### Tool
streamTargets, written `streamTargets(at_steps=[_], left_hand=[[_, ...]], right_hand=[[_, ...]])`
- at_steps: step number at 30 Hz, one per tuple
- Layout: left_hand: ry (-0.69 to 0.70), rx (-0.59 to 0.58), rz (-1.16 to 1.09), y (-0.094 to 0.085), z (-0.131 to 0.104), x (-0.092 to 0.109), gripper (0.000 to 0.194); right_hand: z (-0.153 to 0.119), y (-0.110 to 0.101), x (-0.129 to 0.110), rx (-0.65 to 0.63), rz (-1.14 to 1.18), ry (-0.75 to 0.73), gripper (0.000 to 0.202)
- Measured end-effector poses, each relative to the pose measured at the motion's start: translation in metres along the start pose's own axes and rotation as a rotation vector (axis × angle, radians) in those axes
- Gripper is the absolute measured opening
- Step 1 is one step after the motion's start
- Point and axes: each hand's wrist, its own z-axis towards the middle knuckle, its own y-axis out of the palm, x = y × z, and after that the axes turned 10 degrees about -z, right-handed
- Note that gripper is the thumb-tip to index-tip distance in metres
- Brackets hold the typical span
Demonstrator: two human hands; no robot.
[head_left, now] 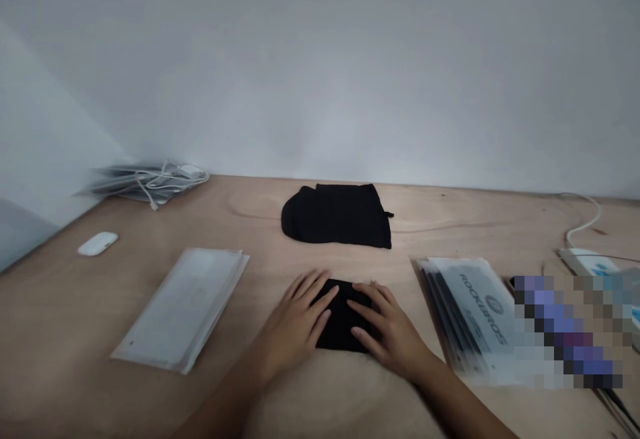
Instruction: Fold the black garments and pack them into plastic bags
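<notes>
While black cloth (341,326) lies lower centre, left hand (299,317) and right hand (391,332) rest on it, fingers spread, gripping nothing!

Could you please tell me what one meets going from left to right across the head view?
White rounded case, frosted plastic bags, left hand, folded black fabric, right hand, ROCKBROS-printed bags, curved white cable.

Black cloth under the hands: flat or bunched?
Flat: the cloth lies low on the table, near edge straight. Whether folded: cannot tell.
</notes>
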Motion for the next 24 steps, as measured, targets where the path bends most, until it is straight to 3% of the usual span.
streamTargets(at_steps=[8, 12, 14, 18, 20, 24], left_hand=[[-0.041, 0.168, -0.133, 0.005, -0.004, -0.004, 0.04], [-0.054, 0.349, -0.127, -0.002, -0.004, -0.021, 0.029], [-0.093, 0.467, -0.054, -0.012, -0.007, -0.035, 0.023], [-0.315, 0.6, 0.108, -0.044, -0.025, -0.066, 0.028], [-0.46, 0.563, 0.12, -0.063, -0.039, -0.079, 0.041], [-0.748, 0.33, 0.025, -0.085, -0.061, -0.097, 0.059]], right_hand=[[0.002, -0.005, 0.002, 0.151, 0.058, -0.085, 0.012], [-0.002, -0.007, 0.001, 0.208, 0.023, -0.131, 0.018], [-0.002, -0.008, -0.002, 0.159, 0.013, -0.181, 0.037], [0.0, -0.005, -0.007, -0.155, -0.028, -0.29, 0.067], [0.002, -0.003, -0.008, -0.241, -0.052, -0.271, 0.066], [0.001, 0.001, -0.004, -0.239, -0.076, -0.178, 0.064]])
